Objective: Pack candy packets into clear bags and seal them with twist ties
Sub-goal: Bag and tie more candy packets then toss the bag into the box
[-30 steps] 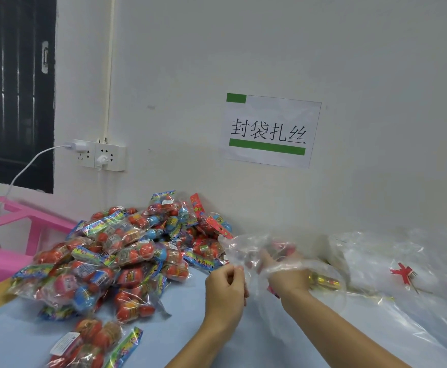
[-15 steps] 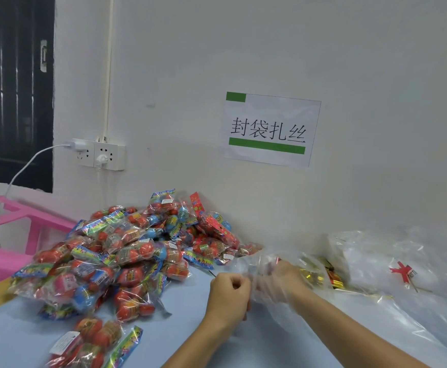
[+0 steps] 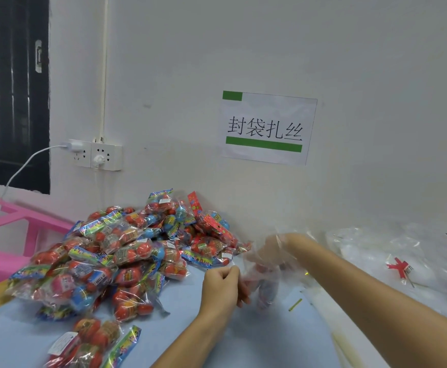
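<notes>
Head view: left hand (image 3: 221, 286), low centre of frame, pinches the edge of a clear bag (image 3: 263, 272) over the blue counter (image 3: 257, 338); right hand (image 3: 272, 247) sits inside the bag, blurred, finger pose cannot be told. Candy packets (image 3: 127, 251) are heaped at left centre, just beside the bag; a loose twist tie (image 3: 295, 304) lies on the counter lower right of the bag.

A heap of candy packets (image 3: 116, 258), clear wrappers showing red, blue and orange sweets, lies on the pale blue table; just right of the heap a crumpled clear bag (image 3: 263, 274) hangs blurred with a packet inside; right of the bag lies a short yellow twist tie (image 3: 295, 304); further right, more clear bags (image 3: 392, 251) are piled.
</notes>
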Available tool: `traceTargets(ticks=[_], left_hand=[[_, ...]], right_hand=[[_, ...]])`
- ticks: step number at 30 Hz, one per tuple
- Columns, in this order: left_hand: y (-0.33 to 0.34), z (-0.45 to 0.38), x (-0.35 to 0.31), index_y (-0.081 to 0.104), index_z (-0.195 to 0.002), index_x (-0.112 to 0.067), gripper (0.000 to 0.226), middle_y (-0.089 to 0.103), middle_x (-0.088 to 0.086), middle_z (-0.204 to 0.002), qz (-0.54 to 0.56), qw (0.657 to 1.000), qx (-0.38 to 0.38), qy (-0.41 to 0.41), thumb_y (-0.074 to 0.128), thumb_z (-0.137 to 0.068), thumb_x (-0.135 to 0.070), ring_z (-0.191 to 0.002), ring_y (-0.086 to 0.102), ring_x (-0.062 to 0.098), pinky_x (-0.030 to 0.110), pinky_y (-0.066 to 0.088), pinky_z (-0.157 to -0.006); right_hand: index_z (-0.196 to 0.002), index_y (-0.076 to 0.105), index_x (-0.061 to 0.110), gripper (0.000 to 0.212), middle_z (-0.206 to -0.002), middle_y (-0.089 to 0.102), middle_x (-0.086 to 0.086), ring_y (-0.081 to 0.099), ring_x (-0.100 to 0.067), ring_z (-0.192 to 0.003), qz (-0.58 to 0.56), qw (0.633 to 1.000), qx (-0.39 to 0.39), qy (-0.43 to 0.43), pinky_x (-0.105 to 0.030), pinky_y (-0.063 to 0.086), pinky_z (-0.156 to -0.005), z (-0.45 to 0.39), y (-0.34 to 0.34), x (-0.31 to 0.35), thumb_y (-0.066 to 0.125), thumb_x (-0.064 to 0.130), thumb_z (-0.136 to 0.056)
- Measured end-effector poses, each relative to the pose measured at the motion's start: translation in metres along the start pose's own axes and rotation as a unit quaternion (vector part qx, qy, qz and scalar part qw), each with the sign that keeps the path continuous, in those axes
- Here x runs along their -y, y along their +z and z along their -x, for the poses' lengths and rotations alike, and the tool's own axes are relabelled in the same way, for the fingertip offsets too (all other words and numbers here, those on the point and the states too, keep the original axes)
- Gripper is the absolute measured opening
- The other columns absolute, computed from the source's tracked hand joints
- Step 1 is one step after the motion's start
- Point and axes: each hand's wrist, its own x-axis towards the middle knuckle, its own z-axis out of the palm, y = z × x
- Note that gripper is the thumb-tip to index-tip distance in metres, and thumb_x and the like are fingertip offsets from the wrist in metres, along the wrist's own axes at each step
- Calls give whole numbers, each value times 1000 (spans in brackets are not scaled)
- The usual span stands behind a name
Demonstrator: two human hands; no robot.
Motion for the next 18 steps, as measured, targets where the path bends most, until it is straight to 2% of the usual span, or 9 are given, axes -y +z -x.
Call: traceTargets(ticks=[1, 2, 4, 7, 9, 12, 13, 16, 18], left_hand=[[0, -1, 0, 59, -51, -8, 49, 61, 10, -49, 8, 1000, -2, -10, 43, -97, -6, -42, 58, 20, 22, 42, -42], [0, -1, 0, 59, -53, -6, 46, 61, 11, -50, 16, 1000, -6, -20, 43, -96, -5, -42, 58, 20, 22, 42, -42], [-1, -3, 1, 56, -54, -6, 42, 63, 13, -52, 36, 998, -18, -42, 43, -94, -3, -42, 59, 20, 23, 43, -42], [-3, -6, 3, 53, -58, -6, 35, 65, 15, -57, 73, 994, -38, -73, 43, -92, -2, -45, 61, 23, 24, 46, -45], [-4, -7, 2, 52, -65, -5, 30, 67, 16, -59, 109, 988, -46, -97, 43, -94, -4, -48, 63, 26, 26, 49, -48], [-7, -7, 1, 49, -70, -4, 23, 66, 17, -58, 181, 972, -58, -137, 43, -93, 0, -48, 63, 28, 27, 52, -45], [-8, -8, 0, 48, -70, -4, 23, 65, 17, -57, 194, 969, -59, -143, 42, -92, 2, -47, 62, 28, 27, 52, -44], [-9, -8, -1, 46, -69, -5, 25, 64, 15, -54, 208, 964, -62, -151, 42, -93, 2, -47, 62, 27, 26, 52, -44], [-9, -7, 0, 47, -69, -5, 25, 64, 15, -54, 199, 966, -61, -151, 41, -93, 2, -45, 61, 26, 26, 52, -44]], right_hand=[[-69, 35, 17, 38, -68, 40, 4, 37, -6, -55, 8, 1000, 3, -8, -17, 33, -49, 1, -4, 6, 46, 8, -104], [-67, 34, 17, 40, -68, 39, 2, 37, -11, -57, 88, 995, 26, -30, -16, 32, -47, 9, -8, 11, 49, 3, -101], [-67, 44, 8, 32, -58, 45, -2, 43, -16, -58, 234, 968, 56, -66, -15, 34, -40, 18, -15, 20, 52, -5, -95], [-80, 56, 5, 19, -64, 52, -6, 42, -16, -50, 284, 954, 45, -83, -19, 34, -37, 33, -29, 28, 48, 3, -97], [-71, 56, 8, 23, -65, 52, -7, 44, -20, -51, 249, 963, -6, -105, -22, 33, -44, 38, -41, 26, 46, 3, -91], [-76, 69, 11, 26, -72, 70, -1, 65, -20, -64, 74, 973, -119, -185, -28, 54, -59, 37, -51, 9, 48, 3, -88], [-81, 72, 16, 29, -74, 73, 0, 69, -16, -66, -13, 959, -185, -213, -26, 56, -61, 39, -51, 1, 47, 2, -88], [-82, 70, 23, 35, -70, 67, 3, 58, -6, -54, -187, 860, -406, -246, -13, 43, -48, 32, -39, -35, 47, -3, -84], [-83, 69, 23, 35, -72, 66, 1, 53, -7, -52, -268, 836, -437, -195, -13, 37, -47, 22, -19, -60, 47, -4, -84]])
